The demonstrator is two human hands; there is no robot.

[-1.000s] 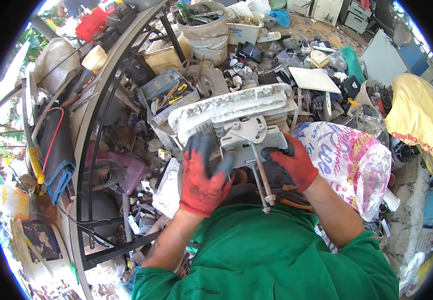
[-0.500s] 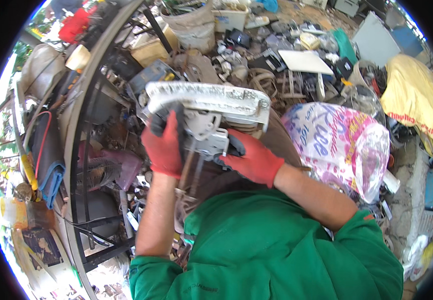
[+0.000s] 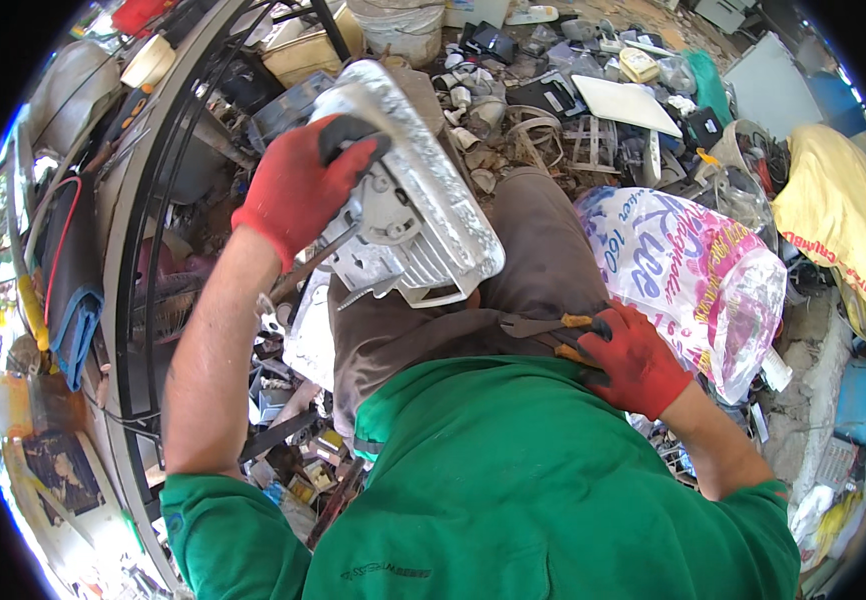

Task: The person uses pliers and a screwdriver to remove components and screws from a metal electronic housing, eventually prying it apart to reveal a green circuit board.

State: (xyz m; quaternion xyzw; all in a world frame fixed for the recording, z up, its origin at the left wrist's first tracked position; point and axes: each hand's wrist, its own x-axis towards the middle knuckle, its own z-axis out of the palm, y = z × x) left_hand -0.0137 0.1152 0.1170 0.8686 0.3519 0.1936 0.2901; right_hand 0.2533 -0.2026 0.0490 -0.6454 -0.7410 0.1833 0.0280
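Observation:
My left hand (image 3: 303,190), in a red glove with black fingertips, grips a whitish, worn finned metal housing (image 3: 443,210) by its edge and bracket. The housing is tilted over my left thigh, with its ribs and a rounded bracket plate facing me. At my lap on the right, my right hand (image 3: 641,362), gloved the same way, is closed around a pair of pliers (image 3: 525,327) with yellow-orange handles. The dark jaws point left across my brown trousers, apart from the housing.
A printed white and pink plastic sack (image 3: 673,270) stands by my right leg. Beyond lie heaped scrap, a white panel (image 3: 625,105) and a dirty white bucket (image 3: 398,30). A metal frame (image 3: 143,270) rises on the left, and a yellow sack (image 3: 838,200) sits at far right.
My right hand has let go of the housing, moved down right to my lap and now holds pliers. My left hand has turned the housing from level to steeply tilted.

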